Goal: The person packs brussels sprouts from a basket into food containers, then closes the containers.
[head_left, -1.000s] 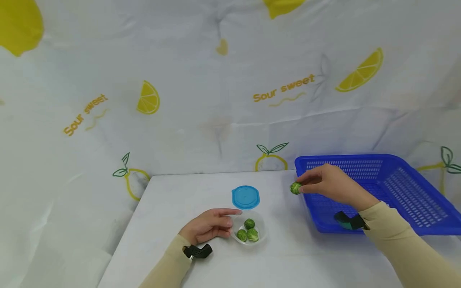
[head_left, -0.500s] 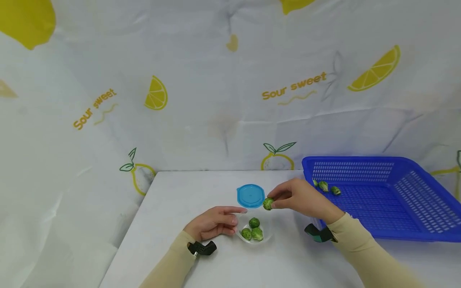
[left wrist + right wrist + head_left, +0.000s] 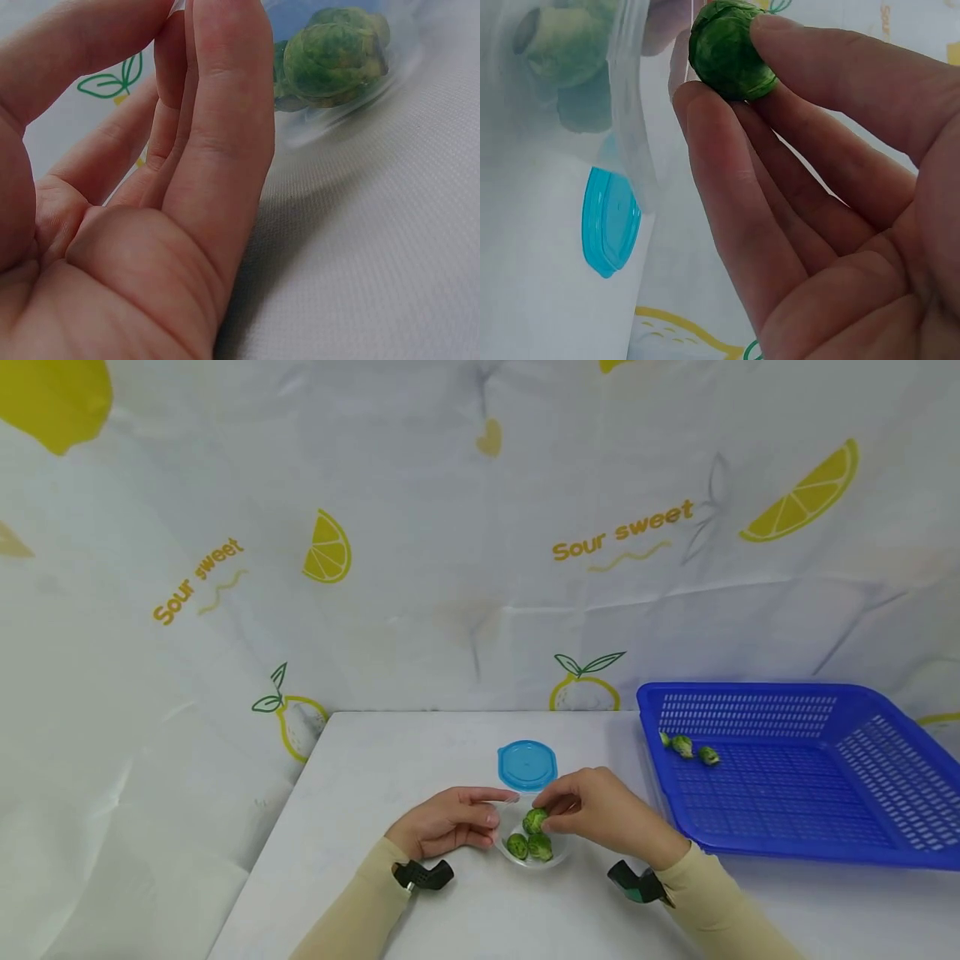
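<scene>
Table's far edge (image 3: 420, 718) ahead, my right hand (image 3: 596, 814) pinches a sprout (image 3: 535, 821); bumps could tip the bowl (image 3: 517, 818) my left hand (image 3: 453, 821) seemingly grips.

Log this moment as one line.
right hand: pinches Brussels sprout over clear bowl; left hand: touches bowl; in bowl: more sprouts; blue lid: beyond bowl; blue basket: loose sprouts inside

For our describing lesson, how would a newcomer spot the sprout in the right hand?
On the white table, left of the big blue basket, find the clear bowl. The right hand over it pinches the sprout, while neighbouring sprouts lie loose inside.
</scene>
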### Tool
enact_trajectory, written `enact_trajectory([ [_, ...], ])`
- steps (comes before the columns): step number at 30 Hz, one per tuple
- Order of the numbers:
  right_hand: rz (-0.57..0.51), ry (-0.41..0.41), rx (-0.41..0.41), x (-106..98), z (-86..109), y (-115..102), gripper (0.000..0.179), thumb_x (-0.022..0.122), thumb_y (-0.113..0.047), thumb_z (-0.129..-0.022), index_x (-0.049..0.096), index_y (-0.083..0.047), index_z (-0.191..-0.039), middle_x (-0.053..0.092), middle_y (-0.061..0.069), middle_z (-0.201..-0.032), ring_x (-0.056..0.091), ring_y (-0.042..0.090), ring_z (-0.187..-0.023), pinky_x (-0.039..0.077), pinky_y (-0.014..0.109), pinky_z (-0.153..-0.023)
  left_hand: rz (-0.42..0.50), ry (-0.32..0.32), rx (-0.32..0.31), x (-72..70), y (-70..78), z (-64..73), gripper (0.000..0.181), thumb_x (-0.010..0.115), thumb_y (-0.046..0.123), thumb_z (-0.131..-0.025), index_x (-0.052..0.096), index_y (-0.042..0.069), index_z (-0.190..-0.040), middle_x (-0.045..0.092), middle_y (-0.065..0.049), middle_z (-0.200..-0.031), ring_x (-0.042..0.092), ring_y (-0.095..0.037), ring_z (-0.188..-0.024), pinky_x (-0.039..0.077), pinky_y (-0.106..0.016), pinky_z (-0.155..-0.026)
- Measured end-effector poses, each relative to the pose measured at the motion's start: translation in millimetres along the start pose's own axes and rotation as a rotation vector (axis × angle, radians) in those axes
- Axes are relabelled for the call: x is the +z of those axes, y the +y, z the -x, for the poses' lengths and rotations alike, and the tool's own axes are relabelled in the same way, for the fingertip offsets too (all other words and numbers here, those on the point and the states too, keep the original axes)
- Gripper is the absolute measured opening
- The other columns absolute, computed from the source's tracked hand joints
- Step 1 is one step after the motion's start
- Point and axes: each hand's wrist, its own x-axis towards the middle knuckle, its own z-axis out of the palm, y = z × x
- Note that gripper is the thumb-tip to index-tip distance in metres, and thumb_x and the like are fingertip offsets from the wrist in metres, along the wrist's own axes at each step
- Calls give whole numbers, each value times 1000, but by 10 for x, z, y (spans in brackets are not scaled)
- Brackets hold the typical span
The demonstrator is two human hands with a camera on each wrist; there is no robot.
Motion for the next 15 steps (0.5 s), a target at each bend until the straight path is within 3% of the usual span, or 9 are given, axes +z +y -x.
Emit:
enact_trajectory([
  [15,32,-21,-18,183,17,15,19,89,-13,-89,83,-10,-107,79,-7,-94,71,1,-83,61,19,-74,7,7,-15,-4,-10,3,60,72,6,-101,54,5,-158,70,3,-92,74,-8,-80,66,-23,-82],
])
